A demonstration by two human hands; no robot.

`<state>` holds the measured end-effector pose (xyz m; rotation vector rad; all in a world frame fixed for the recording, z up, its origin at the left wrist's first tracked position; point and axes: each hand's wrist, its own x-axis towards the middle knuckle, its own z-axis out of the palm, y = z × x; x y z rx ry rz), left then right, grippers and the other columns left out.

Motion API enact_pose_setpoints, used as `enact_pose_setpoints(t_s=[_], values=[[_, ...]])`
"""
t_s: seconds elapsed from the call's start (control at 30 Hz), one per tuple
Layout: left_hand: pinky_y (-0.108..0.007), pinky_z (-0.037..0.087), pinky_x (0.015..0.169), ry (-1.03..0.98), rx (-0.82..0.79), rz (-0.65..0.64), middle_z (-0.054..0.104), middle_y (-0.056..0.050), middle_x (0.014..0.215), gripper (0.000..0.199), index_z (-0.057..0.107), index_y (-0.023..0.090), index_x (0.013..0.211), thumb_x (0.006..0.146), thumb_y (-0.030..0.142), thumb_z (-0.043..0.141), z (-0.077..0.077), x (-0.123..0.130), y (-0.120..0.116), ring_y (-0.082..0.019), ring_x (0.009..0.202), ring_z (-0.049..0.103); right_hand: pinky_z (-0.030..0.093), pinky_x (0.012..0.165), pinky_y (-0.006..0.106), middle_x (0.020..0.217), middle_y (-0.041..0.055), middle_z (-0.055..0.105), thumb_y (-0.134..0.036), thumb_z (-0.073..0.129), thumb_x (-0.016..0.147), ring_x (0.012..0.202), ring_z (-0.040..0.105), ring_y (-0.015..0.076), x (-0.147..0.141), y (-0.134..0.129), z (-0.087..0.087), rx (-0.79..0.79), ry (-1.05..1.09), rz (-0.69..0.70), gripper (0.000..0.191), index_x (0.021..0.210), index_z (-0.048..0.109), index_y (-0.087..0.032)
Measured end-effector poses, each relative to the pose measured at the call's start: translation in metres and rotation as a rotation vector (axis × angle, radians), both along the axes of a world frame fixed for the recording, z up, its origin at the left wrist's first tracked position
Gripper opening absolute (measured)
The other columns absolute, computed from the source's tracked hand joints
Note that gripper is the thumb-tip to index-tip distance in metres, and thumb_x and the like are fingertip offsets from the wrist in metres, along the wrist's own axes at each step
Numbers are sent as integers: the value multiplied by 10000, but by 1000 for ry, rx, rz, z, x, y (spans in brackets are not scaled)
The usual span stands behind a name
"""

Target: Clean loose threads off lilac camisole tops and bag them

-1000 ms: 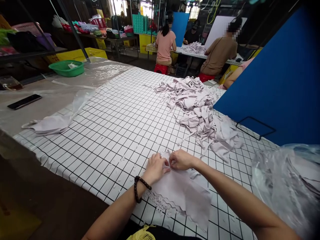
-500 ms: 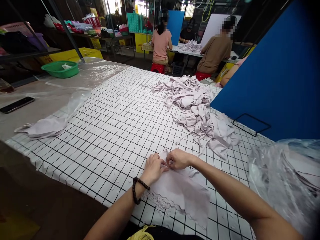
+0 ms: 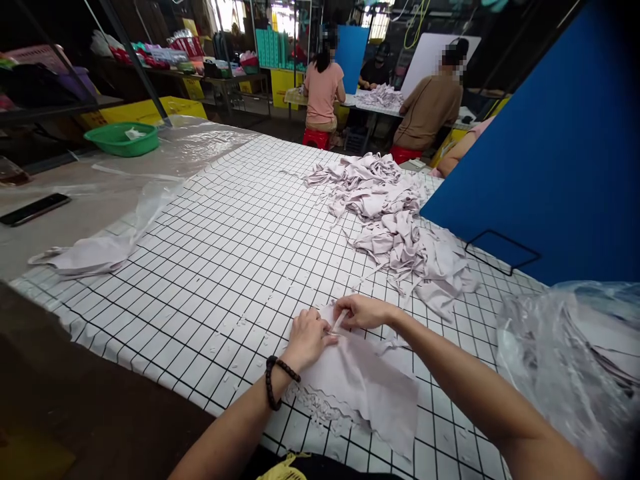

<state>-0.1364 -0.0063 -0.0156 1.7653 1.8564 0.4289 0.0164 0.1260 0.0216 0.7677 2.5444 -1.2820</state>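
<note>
A pale pinkish-grey piece of fabric (image 3: 373, 393) lies on the checked tablecloth (image 3: 220, 260) in front of me, with a wavy, scalloped cut edge. My left hand (image 3: 309, 337), below a dark beaded bracelet, presses and pinches the fabric's upper left part. Close beside it, my right hand (image 3: 361, 312) pinches a narrow strip (image 3: 341, 321) of the same pale cloth, raised from the piece. Small cut scraps (image 3: 320, 403) gather along the wavy edge. The fingertips of both hands are partly hidden.
A long heap of pale fabric pieces (image 3: 395, 213) lies beyond my hands. On the right are a blue panel (image 3: 545, 173) and a clear plastic bag (image 3: 555, 360). To the left lie a phone (image 3: 35, 209) and a green basin (image 3: 123, 140). Several people sit at a farther table.
My right hand has shifted slightly up, and a pale strip now shows between its fingers and the fabric. My left hand stays almost in place.
</note>
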Motion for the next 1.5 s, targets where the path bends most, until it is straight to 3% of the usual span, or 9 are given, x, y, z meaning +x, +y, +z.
enact_pose_setpoints(t_s=[0.2,0.43,0.63,0.77,0.97,1.1,1.2,1.3,1.5], values=[[-377,372,904,4,137,48,495,-35,1147,373,520,269,1138,791,323,644,1,9,-11,-221,1065,451,368,572,215,752,-10,561,-164,563,655,613,460,103,7,34,-8,199,193,-417,136,781,614,-176],[-555,165,1096,158,258,-252,232,-43,1515,483,315,331,1391,925,226,385,-15,12,-32,-275,1383,194,392,584,243,685,-12,529,-403,520,800,599,457,121,5,30,-37,177,340,-669,229,814,567,-179],[-571,145,1108,168,242,-274,181,-41,1533,520,235,324,1435,934,243,346,-18,10,-32,-271,1407,134,424,662,244,980,34,573,-200,488,791,646,475,97,3,30,-37,251,358,-440,308,1082,587,-199],[-582,140,1106,183,241,-269,175,-44,1534,530,242,322,1435,926,232,358,-15,12,-33,-279,1406,136,405,696,246,986,29,593,-226,561,776,714,526,113,-16,27,-27,326,177,-319,291,1058,635,-231],[-589,144,1105,220,264,-277,155,-36,1538,543,227,325,1441,923,228,355,-16,13,-34,-291,1406,131,393,679,244,844,14,648,-189,541,777,791,564,151,-32,30,-25,367,44,-462,200,936,659,-210],[-596,170,1097,239,288,-284,161,-47,1535,544,226,323,1443,924,222,353,-21,13,-32,-299,1401,146,419,649,228,850,20,661,-184,571,742,739,585,141,-9,55,-21,362,26,-617,196,911,669,-198],[-596,172,1098,229,285,-290,175,-47,1531,537,218,334,1444,932,230,341,-23,12,-32,-296,1400,153,419,730,286,1022,112,630,-168,474,797,919,575,205,21,79,-12,467,18,-856,271,1017,632,-166],[-602,160,1098,171,240,-311,167,-43,1533,524,222,350,1440,938,255,338,-20,7,-32,-298,1402,142,404,753,350,994,191,617,-135,478,762,977,550,282,53,95,-1,531,-3,-1036,229,929,633,-110],[-506,273,1098,-177,144,-175,333,-42,1473,402,469,335,1315,923,308,386,12,1,-14,-261,1358,292,425,614,262,824,64,651,-290,459,805,708,583,179,103,79,8,470,125,-1030,229,909,617,-161]])
